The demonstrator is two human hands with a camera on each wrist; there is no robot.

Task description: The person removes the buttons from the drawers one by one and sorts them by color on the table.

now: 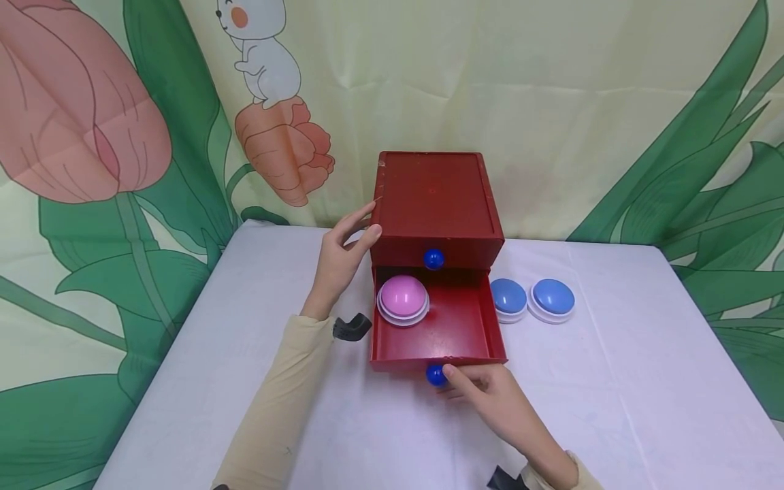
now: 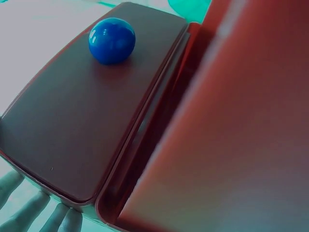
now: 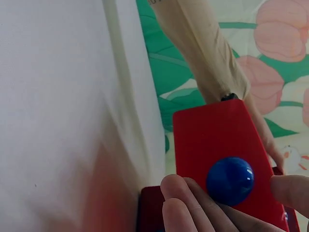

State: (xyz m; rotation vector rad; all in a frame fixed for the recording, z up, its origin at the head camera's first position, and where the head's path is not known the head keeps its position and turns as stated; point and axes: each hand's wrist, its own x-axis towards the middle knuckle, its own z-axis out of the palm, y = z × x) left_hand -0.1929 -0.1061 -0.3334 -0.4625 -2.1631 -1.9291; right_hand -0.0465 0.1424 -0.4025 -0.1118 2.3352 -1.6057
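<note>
A small red two-drawer cabinet [image 1: 431, 194] stands at the back of the table, its lower drawer [image 1: 456, 327] pulled out. Inside that drawer, at the left, sits a pink dome on a white round base [image 1: 403, 297]. My left hand [image 1: 339, 262] rests against the cabinet's left side, thumb near the front corner. In the left wrist view its fingers [image 2: 29, 208] lie along the side edge, by the upper drawer's front. My right hand [image 1: 493, 401] is at the lower drawer's blue knob [image 1: 436, 375], with straight fingers [image 3: 186, 208] beneath it and the thumb above.
Two blue domes on white bases stand right of the drawer, the nearer one [image 1: 508, 297] close beside its wall and the other one [image 1: 552, 298] farther right. A blue knob [image 1: 433, 258] juts from the upper drawer. A printed cloth [image 1: 520, 122] hangs behind the white-covered table [image 1: 643, 381].
</note>
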